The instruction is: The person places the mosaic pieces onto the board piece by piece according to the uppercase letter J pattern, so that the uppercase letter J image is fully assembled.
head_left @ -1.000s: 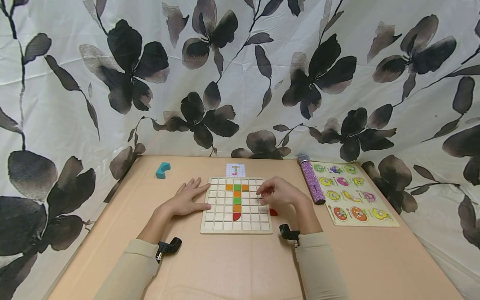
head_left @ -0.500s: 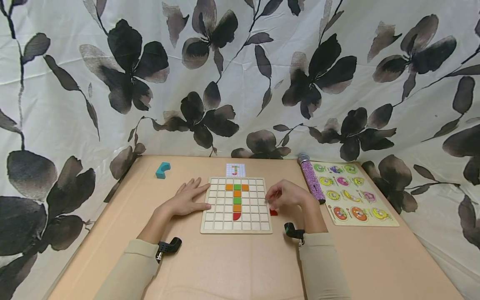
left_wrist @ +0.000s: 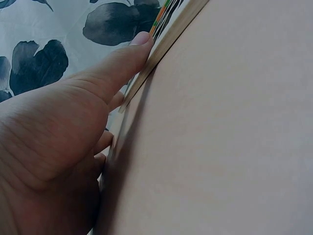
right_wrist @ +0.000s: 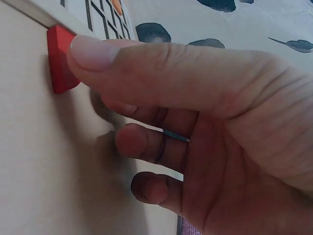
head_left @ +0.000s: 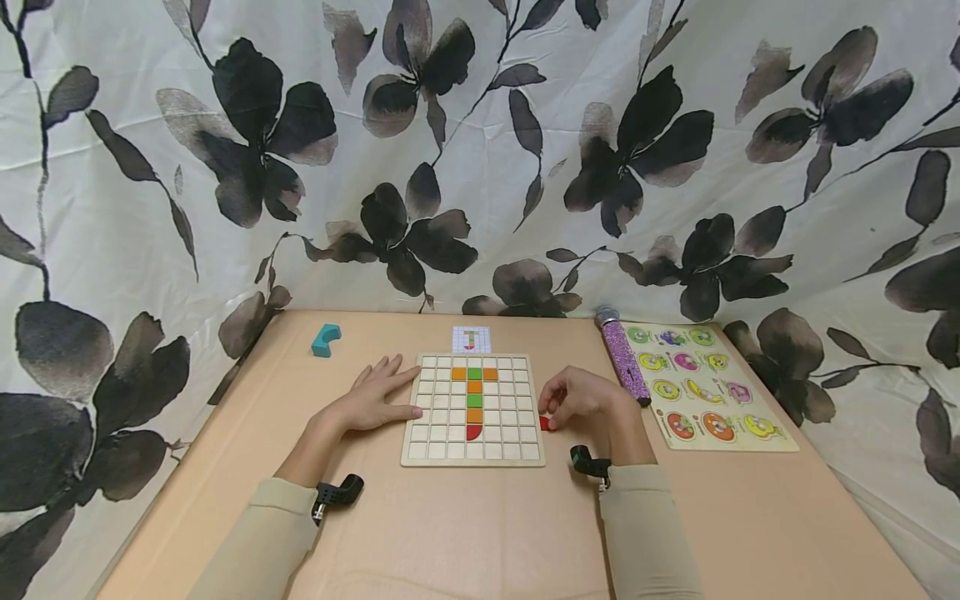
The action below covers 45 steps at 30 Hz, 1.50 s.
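A pale wooden grid board (head_left: 442, 452) lies on the table, with orange and green square tiles and a red rounded tile (head_left: 473, 432) in its cells. My left hand (head_left: 371, 396) rests at the board's left edge with fingers spread; in the left wrist view its thumb (left_wrist: 129, 56) touches the rim. Beside the board's right edge, my right hand (head_left: 581, 398) pinches a loose red tile (head_left: 544, 423). The right wrist view shows the thumb (right_wrist: 98, 56) over part of that red tile (right_wrist: 59, 61); the index fingertip is hidden behind the thumb.
A small pattern card (head_left: 471, 339) lies behind the board. To the right are a purple glittery microphone (head_left: 626, 362) and a fruit picture board (head_left: 720, 400). A teal curved block (head_left: 326, 340) sits at the back left. A floral cloth (head_left: 525, 150) hangs behind the table.
My right hand has moved from above the board's right side, rightward and down, to the loose red tile, and its fingers have come onto it. The left hand has stayed in place.
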Available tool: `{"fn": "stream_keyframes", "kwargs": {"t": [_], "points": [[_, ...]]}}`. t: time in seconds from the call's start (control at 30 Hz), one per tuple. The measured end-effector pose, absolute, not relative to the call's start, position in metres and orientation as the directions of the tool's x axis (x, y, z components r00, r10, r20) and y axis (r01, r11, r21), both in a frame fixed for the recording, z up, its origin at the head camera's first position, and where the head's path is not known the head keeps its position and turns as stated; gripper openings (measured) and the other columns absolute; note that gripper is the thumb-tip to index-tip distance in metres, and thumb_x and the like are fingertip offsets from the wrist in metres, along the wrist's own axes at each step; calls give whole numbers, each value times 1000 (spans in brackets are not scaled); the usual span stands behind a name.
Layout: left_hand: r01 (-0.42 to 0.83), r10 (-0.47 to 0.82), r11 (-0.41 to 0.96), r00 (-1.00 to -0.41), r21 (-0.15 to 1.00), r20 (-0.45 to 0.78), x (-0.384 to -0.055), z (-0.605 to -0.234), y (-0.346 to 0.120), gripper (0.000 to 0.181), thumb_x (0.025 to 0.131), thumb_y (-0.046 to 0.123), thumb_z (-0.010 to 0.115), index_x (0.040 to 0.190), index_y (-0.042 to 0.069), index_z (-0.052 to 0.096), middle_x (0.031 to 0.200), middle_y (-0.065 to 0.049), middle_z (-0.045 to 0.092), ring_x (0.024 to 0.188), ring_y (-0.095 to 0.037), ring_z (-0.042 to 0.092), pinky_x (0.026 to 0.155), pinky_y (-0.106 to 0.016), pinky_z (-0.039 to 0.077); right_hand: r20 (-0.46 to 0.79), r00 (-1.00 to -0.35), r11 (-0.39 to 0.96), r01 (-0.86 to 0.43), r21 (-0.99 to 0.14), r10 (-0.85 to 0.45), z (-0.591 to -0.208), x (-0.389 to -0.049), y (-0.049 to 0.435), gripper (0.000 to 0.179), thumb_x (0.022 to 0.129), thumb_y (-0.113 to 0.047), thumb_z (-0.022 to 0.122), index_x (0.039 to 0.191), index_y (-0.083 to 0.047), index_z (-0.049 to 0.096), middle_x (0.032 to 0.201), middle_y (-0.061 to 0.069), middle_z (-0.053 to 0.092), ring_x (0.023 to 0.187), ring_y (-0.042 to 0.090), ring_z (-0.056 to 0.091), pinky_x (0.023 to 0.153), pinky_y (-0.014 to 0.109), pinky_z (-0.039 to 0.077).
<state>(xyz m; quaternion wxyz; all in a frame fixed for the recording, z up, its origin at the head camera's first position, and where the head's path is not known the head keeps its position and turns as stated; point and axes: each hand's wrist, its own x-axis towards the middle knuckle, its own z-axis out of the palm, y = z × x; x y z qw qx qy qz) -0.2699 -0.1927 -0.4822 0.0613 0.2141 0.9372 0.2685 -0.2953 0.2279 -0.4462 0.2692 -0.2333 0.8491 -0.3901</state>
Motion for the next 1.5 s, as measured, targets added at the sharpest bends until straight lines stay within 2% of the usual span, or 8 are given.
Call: {"fn": "stream_keyframes", "kwargs": {"t": [0.37,0.7,1.07,1.33,1.5], "points": [[364,432,765,-902,531,-5,-270,-482,-192,88,92,60,71,162,18,40,172,-25,14,160,-49,3,127,-67,0,-297,-748,612,-179,-771,-593,-446,-294,224,22,76,6,86,94,2,75,71,1,65,66,12,54,62,22,43],[360,430,766,-903,532,-8,-270,-483,-192,88,91,60,72,162,18,40,172,-25,14,160,-49,3,128,-66,-1,-274,-788,614,-160,-773,-551,-451,-297,229,24,74,8,86,95,1,77,73,1,65,69,13,55,65,24,46],[362,430,769,-903,527,-8,-270,-483,-192,88,91,61,71,162,18,40,172,-25,14,160,-49,4,128,-67,0,-260,-782,604,-179,-777,-566,-452,-298,229,22,76,9,84,95,2,76,78,3,69,72,15,58,67,24,49],[360,429,770,-903,527,-10,-271,-484,-193,89,91,62,71,162,19,40,173,-25,14,160,-49,3,128,-67,-1,-217,-791,579,-202,-790,-572,-451,-298,227,22,76,15,79,94,6,69,80,9,69,72,14,59,65,23,49],[361,431,767,-902,530,-9,-271,-484,-193,89,91,62,71,162,18,40,173,-25,14,160,-49,3,128,-66,-1,-180,-796,552,-219,-804,-578,-449,-298,225,16,81,14,76,95,8,68,83,17,72,71,14,59,65,23,48]]}}
